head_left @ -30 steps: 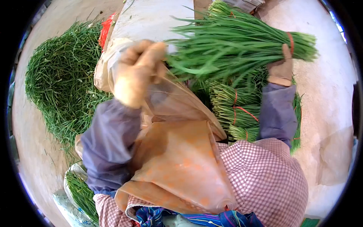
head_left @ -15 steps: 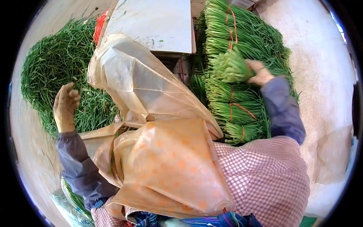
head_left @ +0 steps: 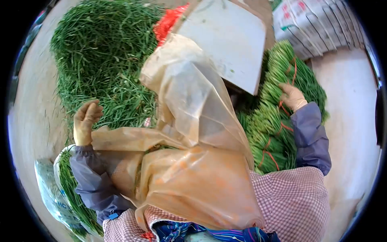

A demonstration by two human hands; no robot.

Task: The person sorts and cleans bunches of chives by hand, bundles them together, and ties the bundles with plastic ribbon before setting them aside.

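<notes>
My left hand (head_left: pixel 87 120), in a soiled pale glove, is raised at the left beside a heap of loose green leaves (head_left: pixel 109 52). Its fingers are partly curled and spaced, with nothing visible in them. At the right, my right hand (head_left: pixel 292 97), gloved too, rests on the stacked green bundles (head_left: pixel 272 117) tied with red bands. Its fingertips touch the stalks near a band; whether they grip a bundle is unclear. A translucent tan plastic apron (head_left: pixel 201 173) covers my lap and legs.
Ahead stands a white-topped board (head_left: pixel 225 40), with red netting (head_left: pixel 170 22) at its left edge. White strapped boxes (head_left: pixel 318 24) are stacked at the upper right. A clear bag of greens (head_left: pixel 74 193) lies at the lower left. Pale floor (head_left: pixel 346 105) shows at the right.
The view has turned, shifting the scene. The bundle my right hand carried now lies among the stack. My left hand moved from the centre to the far left.
</notes>
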